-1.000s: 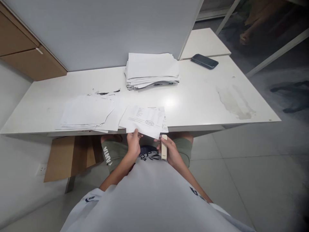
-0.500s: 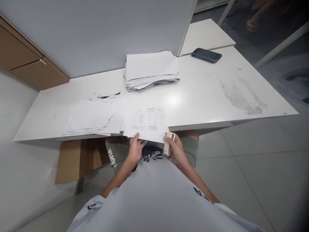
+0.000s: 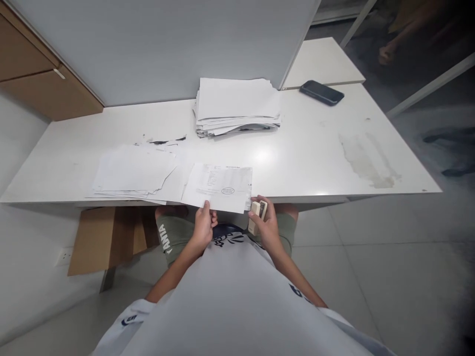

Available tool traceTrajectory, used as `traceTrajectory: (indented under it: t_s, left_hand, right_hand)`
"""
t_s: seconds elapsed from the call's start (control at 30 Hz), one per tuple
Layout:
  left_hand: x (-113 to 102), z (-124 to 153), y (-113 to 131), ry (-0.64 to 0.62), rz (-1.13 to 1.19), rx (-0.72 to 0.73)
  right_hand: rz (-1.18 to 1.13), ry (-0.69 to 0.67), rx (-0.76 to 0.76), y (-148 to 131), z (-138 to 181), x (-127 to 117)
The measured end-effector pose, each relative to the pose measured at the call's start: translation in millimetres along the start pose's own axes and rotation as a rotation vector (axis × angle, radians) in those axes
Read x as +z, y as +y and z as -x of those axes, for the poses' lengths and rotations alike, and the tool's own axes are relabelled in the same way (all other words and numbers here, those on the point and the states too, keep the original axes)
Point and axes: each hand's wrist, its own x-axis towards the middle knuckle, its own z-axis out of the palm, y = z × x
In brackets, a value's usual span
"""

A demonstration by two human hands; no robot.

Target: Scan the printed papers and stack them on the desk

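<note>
My left hand (image 3: 204,226) pinches the lower edge of a printed sheet of paper (image 3: 218,184), which carries an oval stamp and overhangs the desk's front edge. Around a small cream stapler (image 3: 256,216) the fingers of my right hand (image 3: 267,223) are closed, just off the sheet's lower right corner; its jaws stand apart at the top. Left of the sheet lies a loose pile of white papers (image 3: 133,170). Farther back, a thicker stack of papers (image 3: 237,101) rests against the grey panel.
The white desk (image 3: 311,163) has a stained, peeled patch at the right. A dark phone (image 3: 322,92) lies at its back right. Below the left end stands an open cardboard box (image 3: 92,237). Another person's hand (image 3: 386,55) shows at the upper right.
The sheet has turned slightly and its right edge now shows layered paper. My right hand has tilted the stapler and sits a little off the sheet's corner. The view has shifted slightly.
</note>
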Motion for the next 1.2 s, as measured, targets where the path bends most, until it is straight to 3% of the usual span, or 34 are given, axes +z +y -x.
traceTrajectory:
  t_s: [0.23,0.43,0.57,0.83,1.07,1.2]
  left_hand:
    - [-2.4,-14.1,-20.8,-0.037,-0.295,0.063]
    - [1.0,-20.1,-13.3,-0.125,-0.243,0.105]
    - [3.5,-18.6,-12.5,-0.094,-0.262,0.112]
    - [6.1,-19.9,-24.0,-0.17,-0.232,0.083]
    - [9.6,-19.9,-29.1,-0.201,-0.051,0.012]
    - [9.5,-17.7,-30.7,-0.258,-0.04,-0.011]
  right_hand:
    - [-0.038,0.068,0.008,2.5,3.4,1.5]
    - [-0.102,0.073,0.097,1.6,3.5,-4.2]
    - [-0.203,0.026,0.182,5.2,8.0,-3.9]
    - [-0.348,0.178,0.281,20.3,12.3,0.5]
    - [-0.354,-0.115,0.342,21.6,13.4,5.4]
    - [-0.334,-0.214,0.376,24.3,10.4,17.0]
